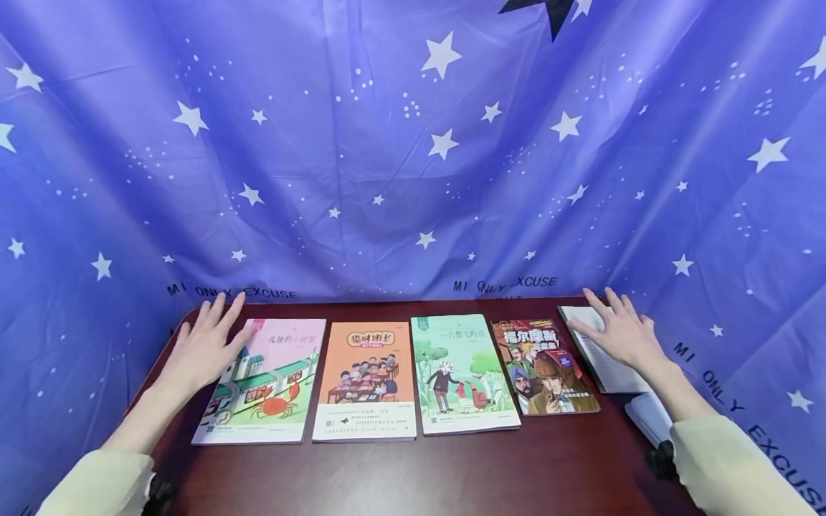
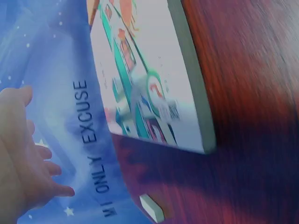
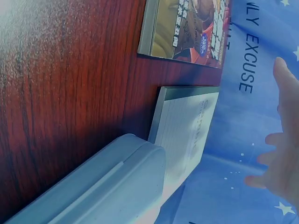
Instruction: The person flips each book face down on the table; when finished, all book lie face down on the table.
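Over the upper left corner of the crab picture book [image 1: 271,387], my left hand [image 1: 203,351] is held with its fingers spread, holding nothing. In the left wrist view, that hand [image 2: 28,154] appears apart from the book. My right hand [image 1: 622,333], fingers also spread, hovers above the lined notepad [image 1: 609,373] and grips nothing. Between the hands lie an orange book [image 1: 364,369], a green book [image 1: 461,373] and a comic-style detective book [image 1: 548,369], all flat with covers up.
A light grey-blue case [image 3: 107,182] sits beside the notepad at the table's right. One small pale block [image 2: 152,208] lies near the left table edge. Purple-blue star-printed cloth [image 1: 413,158] hangs around the back and sides of the dark red wooden table [image 1: 452,473].
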A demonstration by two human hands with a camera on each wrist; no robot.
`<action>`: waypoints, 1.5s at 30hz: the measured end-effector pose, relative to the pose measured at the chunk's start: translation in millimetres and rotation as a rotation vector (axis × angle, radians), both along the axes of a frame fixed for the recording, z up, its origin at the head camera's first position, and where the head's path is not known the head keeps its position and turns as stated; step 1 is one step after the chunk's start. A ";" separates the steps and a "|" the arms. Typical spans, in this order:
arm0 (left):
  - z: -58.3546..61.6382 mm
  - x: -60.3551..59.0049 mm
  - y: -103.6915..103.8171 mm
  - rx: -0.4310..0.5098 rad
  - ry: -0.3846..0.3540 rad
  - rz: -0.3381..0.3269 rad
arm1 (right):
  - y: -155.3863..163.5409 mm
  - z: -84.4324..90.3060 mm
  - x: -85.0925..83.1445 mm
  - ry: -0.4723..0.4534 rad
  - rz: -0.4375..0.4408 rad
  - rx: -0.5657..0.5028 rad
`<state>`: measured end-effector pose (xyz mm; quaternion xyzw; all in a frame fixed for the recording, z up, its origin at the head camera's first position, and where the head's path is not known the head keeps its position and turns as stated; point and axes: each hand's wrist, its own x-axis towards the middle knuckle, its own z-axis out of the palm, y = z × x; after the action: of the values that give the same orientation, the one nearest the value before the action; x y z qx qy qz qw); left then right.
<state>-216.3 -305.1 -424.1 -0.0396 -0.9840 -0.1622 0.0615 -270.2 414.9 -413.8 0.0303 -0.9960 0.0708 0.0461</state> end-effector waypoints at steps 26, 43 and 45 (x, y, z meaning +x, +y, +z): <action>-3.2 -10.6 122.9 0.420 0.050 -0.106 | -25.2 4.1 -32.3 -0.037 0.184 -0.175; -9.4 1.2 240.2 0.725 0.004 -0.175 | -52.3 9.3 -46.5 -0.169 0.258 -0.188; -10.2 3.3 250.3 0.760 -0.001 -0.177 | -55.3 9.4 -47.4 -0.176 0.266 -0.173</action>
<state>-213.0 -54.8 -434.3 -0.0986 -0.8466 -0.5198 0.0570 -317.6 359.5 -404.4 0.1514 -0.9735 0.1640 -0.0489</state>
